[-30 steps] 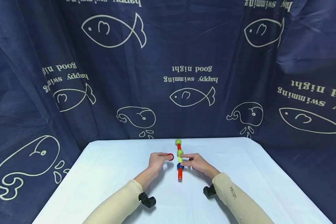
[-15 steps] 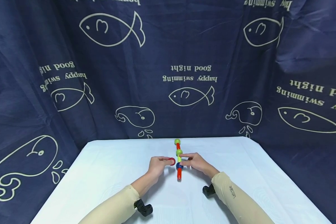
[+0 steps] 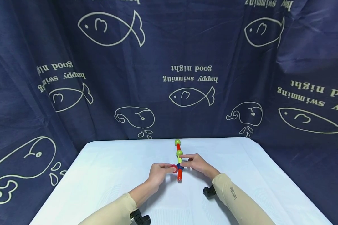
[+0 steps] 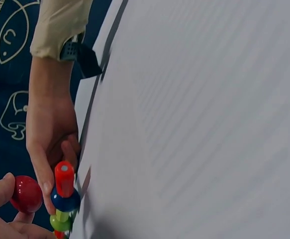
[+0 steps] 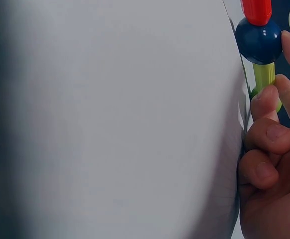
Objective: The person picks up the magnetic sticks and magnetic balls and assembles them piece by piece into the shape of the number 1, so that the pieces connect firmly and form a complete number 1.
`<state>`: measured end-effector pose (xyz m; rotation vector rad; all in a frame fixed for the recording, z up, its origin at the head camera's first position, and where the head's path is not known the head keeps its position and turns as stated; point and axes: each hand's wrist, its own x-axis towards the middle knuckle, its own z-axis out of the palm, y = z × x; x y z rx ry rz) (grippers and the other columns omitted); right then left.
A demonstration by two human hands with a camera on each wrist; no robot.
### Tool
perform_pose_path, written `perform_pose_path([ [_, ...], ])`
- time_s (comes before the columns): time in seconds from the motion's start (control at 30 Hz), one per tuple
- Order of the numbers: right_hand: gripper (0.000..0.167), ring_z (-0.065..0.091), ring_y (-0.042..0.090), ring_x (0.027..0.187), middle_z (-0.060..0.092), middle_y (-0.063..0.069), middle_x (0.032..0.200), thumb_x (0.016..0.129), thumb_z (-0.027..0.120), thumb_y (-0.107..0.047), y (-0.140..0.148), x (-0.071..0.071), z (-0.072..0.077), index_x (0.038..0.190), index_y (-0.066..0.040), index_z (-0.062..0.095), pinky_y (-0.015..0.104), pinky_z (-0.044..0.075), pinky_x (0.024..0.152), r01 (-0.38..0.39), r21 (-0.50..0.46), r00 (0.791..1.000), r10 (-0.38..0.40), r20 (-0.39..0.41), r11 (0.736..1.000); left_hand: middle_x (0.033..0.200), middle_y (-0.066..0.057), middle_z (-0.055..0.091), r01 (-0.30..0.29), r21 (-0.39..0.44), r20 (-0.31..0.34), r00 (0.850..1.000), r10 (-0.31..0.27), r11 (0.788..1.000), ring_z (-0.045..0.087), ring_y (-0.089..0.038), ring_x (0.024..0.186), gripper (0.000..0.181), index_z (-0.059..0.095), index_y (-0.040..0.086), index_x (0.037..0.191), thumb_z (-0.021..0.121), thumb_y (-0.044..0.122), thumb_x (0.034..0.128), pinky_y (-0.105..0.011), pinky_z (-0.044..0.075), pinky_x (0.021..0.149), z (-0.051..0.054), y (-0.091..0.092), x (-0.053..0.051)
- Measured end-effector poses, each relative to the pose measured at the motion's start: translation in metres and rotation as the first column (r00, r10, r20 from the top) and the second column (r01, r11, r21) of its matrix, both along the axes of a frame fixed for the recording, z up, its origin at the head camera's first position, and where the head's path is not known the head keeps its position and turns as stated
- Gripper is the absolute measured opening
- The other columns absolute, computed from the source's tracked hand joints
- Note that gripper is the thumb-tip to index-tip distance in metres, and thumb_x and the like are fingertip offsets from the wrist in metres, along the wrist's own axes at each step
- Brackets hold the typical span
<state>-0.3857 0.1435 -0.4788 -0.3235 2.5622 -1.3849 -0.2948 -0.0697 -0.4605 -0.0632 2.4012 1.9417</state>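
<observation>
My left hand (image 3: 157, 173) pinches a glossy red ball (image 4: 26, 194) between thumb and fingers. In the head view the red ball sits right beside the blue ball (image 3: 181, 167); a narrow gap shows between them in the left wrist view. That blue ball belongs to a toy chain of balls and rods. A red rod (image 4: 64, 179) sticks out of its near side, and a yellow-green rod (image 5: 264, 74) joins it to a green ball (image 3: 179, 153). My right hand (image 3: 197, 164) grips this chain at the yellow-green rod and blue ball, its lower fingers curled.
Beyond the green ball, another red rod (image 3: 178, 147) leads to a second green ball (image 3: 177, 142) near the table's far edge. A white cloth covers the table (image 3: 115, 168). Behind it hangs a dark blue curtain (image 3: 157, 56) with fish drawings.
My left hand has moved nearer and to the right with the red ball, from beside the yellow-green rod to beside the blue ball. My right hand keeps its grip on the chain.
</observation>
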Motion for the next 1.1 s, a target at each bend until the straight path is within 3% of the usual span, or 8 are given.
perform_pose_path([
  [0.13, 0.051, 0.048, 0.018, 0.063, 0.054, 0.001, 0.071, 0.083, 0.08, -0.042, 0.0, 0.0, 0.0, 0.131, -0.027, 0.069, 0.027, 0.037, 0.058, -0.003, 0.01, 1.0, 0.003, -0.003, 1.0, 0.096, -0.005, 0.076, 0.004, -0.009, 0.009, 1.0, -0.004, 1.0, 0.051, -0.029, 0.121, 0.025, 0.079, 0.008, 0.1, 0.08, 0.028, 0.085, -0.061, 0.036, 0.099, 0.0, 0.001, 0.007],
  [0.37, 0.05, 0.046, 0.016, 0.059, 0.052, 0.0, 0.067, 0.083, 0.08, -0.042, 0.0, 0.001, 0.001, 0.13, -0.026, 0.07, 0.026, 0.035, 0.056, 0.001, 0.008, 1.0, -0.001, -0.003, 1.0, 0.109, -0.005, 0.072, -0.007, -0.019, -0.009, 1.0, 0.007, 1.0, 0.055, -0.025, 0.111, 0.027, 0.08, 0.008, 0.098, 0.082, 0.028, 0.081, -0.046, 0.04, 0.089, -0.003, 0.005, 0.014],
  [0.73, 0.05, 0.047, 0.017, 0.061, 0.052, 0.0, 0.068, 0.084, 0.08, -0.041, 0.0, 0.0, 0.0, 0.13, -0.026, 0.07, 0.026, 0.036, 0.056, -0.002, 0.019, 1.0, 0.002, -0.014, 1.0, 0.106, -0.003, 0.073, -0.015, 0.008, 0.008, 1.0, 0.015, 1.0, 0.057, -0.024, 0.112, 0.024, 0.08, 0.007, 0.097, 0.083, 0.025, 0.0807, -0.05, 0.041, 0.094, -0.006, 0.01, 0.024],
  [1.1, 0.049, 0.045, 0.017, 0.06, 0.051, 0.0, 0.067, 0.084, 0.08, -0.041, -0.001, 0.002, 0.002, 0.129, -0.027, 0.07, 0.026, 0.034, 0.056, 0.011, 0.02, 1.0, -0.011, -0.003, 1.0, 0.11, -0.003, 0.071, -0.041, 0.0, 0.066, 0.997, 0.04, 0.999, 0.055, -0.026, 0.116, 0.025, 0.08, 0.007, 0.094, 0.086, 0.025, 0.078, -0.058, 0.038, 0.099, -0.012, 0.015, 0.035],
])
